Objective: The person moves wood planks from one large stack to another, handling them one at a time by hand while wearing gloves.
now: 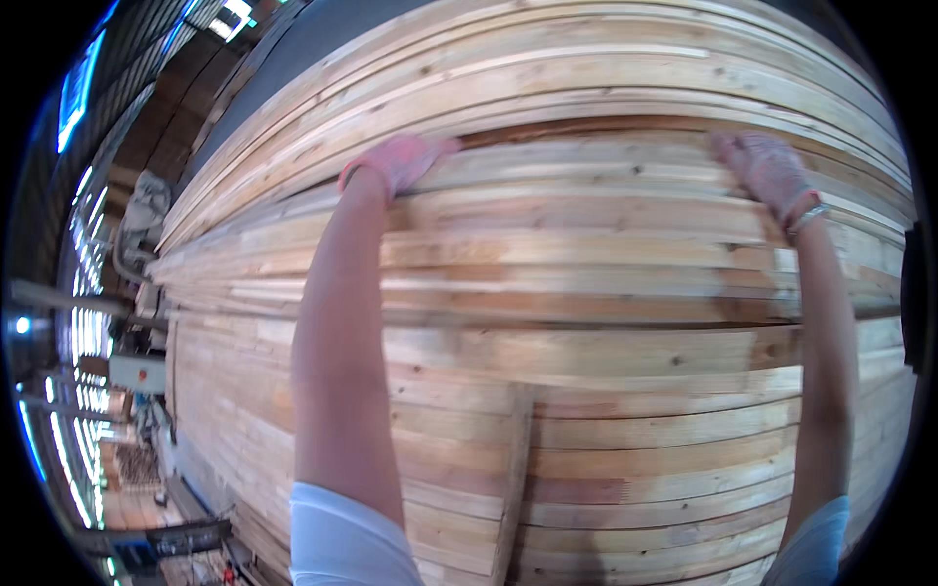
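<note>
Long pale wooden boards lie side by side in a wide stack. My left hand [396, 164], in a pink-and-white glove, is closed over the far edge of a light board [576, 164]. Further right along that board, my right hand [767, 171] grips it in a matching glove, a band around the wrist. A dark brown gap [596, 126] runs just beyond the board's far edge. Both arms stretch forward over the nearer boards. Motion blurs the fingers, and their undersides are hidden.
A narrow wooden strip [513, 479] stands across the nearer board edges. Past the stack's left end are a grey machine box [137, 374], a pale bundle [147, 205] and metal beams. A dark grey surface [293, 73] borders the far side.
</note>
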The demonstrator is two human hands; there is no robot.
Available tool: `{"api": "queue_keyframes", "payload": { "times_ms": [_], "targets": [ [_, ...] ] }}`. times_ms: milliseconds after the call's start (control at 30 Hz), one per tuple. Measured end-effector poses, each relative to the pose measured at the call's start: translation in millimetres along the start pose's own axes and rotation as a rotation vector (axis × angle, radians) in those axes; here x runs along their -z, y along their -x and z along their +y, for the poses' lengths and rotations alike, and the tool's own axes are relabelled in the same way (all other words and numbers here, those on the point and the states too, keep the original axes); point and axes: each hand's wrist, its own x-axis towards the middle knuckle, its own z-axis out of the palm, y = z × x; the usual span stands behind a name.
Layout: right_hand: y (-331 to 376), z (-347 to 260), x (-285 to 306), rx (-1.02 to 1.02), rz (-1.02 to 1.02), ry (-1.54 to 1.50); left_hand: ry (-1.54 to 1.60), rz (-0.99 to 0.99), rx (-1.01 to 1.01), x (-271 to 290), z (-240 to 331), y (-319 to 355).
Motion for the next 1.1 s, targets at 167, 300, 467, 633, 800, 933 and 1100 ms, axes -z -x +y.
{"api": "queue_keyframes", "payload": {
  "times_ms": [167, 300, 467, 633, 800, 933, 1100],
  "targets": [
    [14, 5, 1, 0.045, 0.060, 0.078, -0.205, -0.193, -0.137, -4, 1, -30],
    [2, -30, 21, -0.255, -0.083, -0.164, -0.198, -0.157, -0.156, -20, -35, -22],
    [35, -24, 33, -0.230, 0.081, -0.280, -0.151, -0.107, -0.291, 8, -6, 29],
    [71, -30, 46, -0.142, 0.200, -0.254, -0.072, 0.013, -0.051, 14, -12, 83],
    [138, -65, 86, 0.055, 0.493, -0.180, -0.023, 0.060, -0.095, 16, -23, 145],
    [180, -80, 122, 0.133, 0.258, -0.069, 0.109, 0.045, -0.003, -14, -18, 190],
    [140, -71, 117, -0.234, 0.204, -0.700, 0.123, 0.217, -0.092, -28, -20, 185]
  ]
}}
